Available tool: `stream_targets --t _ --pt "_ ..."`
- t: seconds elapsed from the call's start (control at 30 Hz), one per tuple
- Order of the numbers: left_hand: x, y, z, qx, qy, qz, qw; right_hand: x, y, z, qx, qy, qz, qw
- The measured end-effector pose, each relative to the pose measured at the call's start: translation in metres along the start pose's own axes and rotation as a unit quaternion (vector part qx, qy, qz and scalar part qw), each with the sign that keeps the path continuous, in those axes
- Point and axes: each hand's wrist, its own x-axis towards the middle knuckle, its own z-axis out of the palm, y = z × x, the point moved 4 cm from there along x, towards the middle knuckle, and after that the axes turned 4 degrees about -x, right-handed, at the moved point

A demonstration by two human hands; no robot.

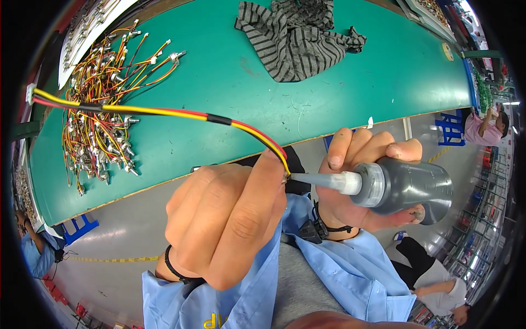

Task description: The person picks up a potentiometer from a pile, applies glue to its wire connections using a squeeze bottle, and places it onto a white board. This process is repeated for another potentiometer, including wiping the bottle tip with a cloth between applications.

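Item 1: wire lead (197, 115), red, yellow and black strands with dark bands round them. I log it arching from centre out to between 9 and 10 o'clock, above the green surface (219, 82), ending there in a white connector (30, 94).

Item 2: left hand (230, 214), 7 o'clock. Fingers closed in a pinch on the lead's near end; the part within the grip is mostly hidden from me.

Item 3: right hand (345, 211), 4 o'clock. Fingers and thumb wrapped loosely round a grey squeeze bottle (408, 189) at 3 o'clock, lying roughly level, its tapered nozzle (323, 180) aimed toward 9. The tip sits at the pinched end; contact I cannot confirm.

Item 4: heap of similar leads (101, 123), 9 to 10 o'clock, on the surface.

Item 5: striped cloth (296, 41), crumpled, 12 o'clock.

Step in hand, by my judgement: dispensing from the bottle at the lead's end. The next move calls for a steady pinch, fine alignment of the tip and light, measured pressure.
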Motion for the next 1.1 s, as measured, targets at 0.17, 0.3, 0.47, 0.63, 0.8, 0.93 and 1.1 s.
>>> stream_targets --t 0.17,0.3,0.47,0.63,0.8,0.93,1.1 --pt "0.001 0.0 0.0 0.003 -0.006 -0.004 1.0 -0.001 0.0 -0.001 0.006 -0.002 0.0 1.0" --pt "0.0 0.0 0.002 0.002 -0.008 -0.011 1.0 -0.002 0.001 -0.002 0.005 0.011 -0.005 1.0" --pt "0.001 0.0 0.001 -0.009 -0.01 -0.011 1.0 -0.003 0.0 -0.004 0.009 0.001 -0.001 1.0" --pt "0.0 -0.002 0.0 -0.062 -0.025 -0.04 0.997 -0.003 0.002 -0.003 0.012 0.005 -0.008 1.0" --pt "0.001 -0.007 0.004 -0.113 -0.01 -0.073 0.991 -0.004 0.001 -0.003 0.01 0.029 -0.015 0.999" --pt "0.001 -0.008 0.004 -0.133 -0.001 -0.097 0.986 -0.004 0.001 -0.004 0.011 0.03 -0.026 0.999" --pt "0.002 -0.01 0.005 -0.162 -0.01 -0.122 0.979 -0.002 0.003 -0.005 0.006 0.016 -0.018 1.0"
